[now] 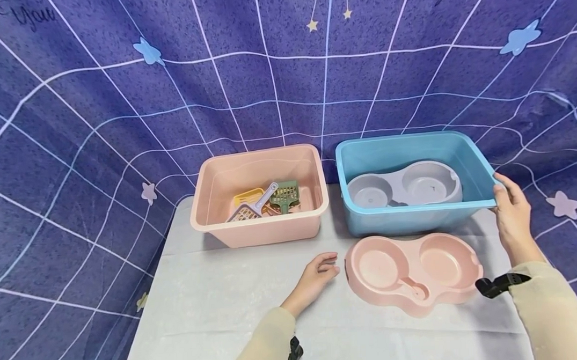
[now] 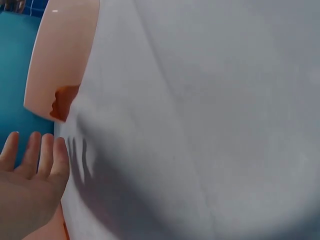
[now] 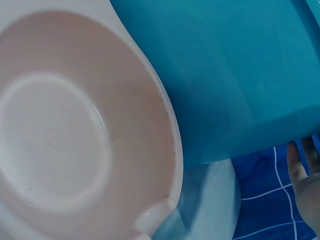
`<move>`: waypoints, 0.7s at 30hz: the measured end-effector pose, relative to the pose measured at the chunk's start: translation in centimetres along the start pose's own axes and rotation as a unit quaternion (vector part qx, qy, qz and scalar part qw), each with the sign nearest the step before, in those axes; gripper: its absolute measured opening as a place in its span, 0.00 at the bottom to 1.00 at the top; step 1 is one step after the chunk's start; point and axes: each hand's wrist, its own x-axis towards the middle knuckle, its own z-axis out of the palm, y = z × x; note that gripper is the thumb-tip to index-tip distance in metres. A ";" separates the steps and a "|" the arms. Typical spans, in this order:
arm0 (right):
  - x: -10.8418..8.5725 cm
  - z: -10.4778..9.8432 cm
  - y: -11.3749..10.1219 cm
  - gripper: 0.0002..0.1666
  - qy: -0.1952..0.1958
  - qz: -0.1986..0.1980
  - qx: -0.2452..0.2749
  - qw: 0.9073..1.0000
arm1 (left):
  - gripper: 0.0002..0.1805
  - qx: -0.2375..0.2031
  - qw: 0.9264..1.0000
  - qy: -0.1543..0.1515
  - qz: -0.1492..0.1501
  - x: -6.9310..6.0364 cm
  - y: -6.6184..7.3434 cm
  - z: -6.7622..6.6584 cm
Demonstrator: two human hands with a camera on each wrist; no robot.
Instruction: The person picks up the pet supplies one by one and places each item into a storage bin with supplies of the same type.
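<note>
My right hand [image 1: 512, 210] grips the front right corner of the blue plastic tub [image 1: 416, 220] by its rim. Inside that tub lies a grey double pet bowl [image 1: 396, 184]. On the table in front of it sits a pink double pet bowl [image 1: 413, 274], which the right wrist view shows close up. Just left of this bowl, my left hand [image 1: 317, 278] hovers over the table with relaxed fingers, holding nothing. The left wrist view shows its fingers [image 2: 60, 160] apart from the bowl.
A pink tub [image 1: 266, 233] stands at the back left. It holds several litter scoops, among them a yellow one [image 1: 247, 197], a lavender one [image 1: 265, 197] and a green one [image 1: 285, 195]. Behind the white-covered table [image 1: 216, 306] hangs a blue curtain [image 1: 245, 80].
</note>
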 end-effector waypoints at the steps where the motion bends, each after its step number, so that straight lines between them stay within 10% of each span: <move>1: 0.0 0.0 0.0 0.19 0.000 0.001 0.000 1.000 | 0.24 0.003 1.000 0.001 -0.002 0.0 0.0 0.3; 21: 0.1 -0.2 0.0 0.20 -0.004 0.003 -0.004 1.000 | 0.29 -0.007 0.999 0.008 -0.036 0.7 -0.5 3.0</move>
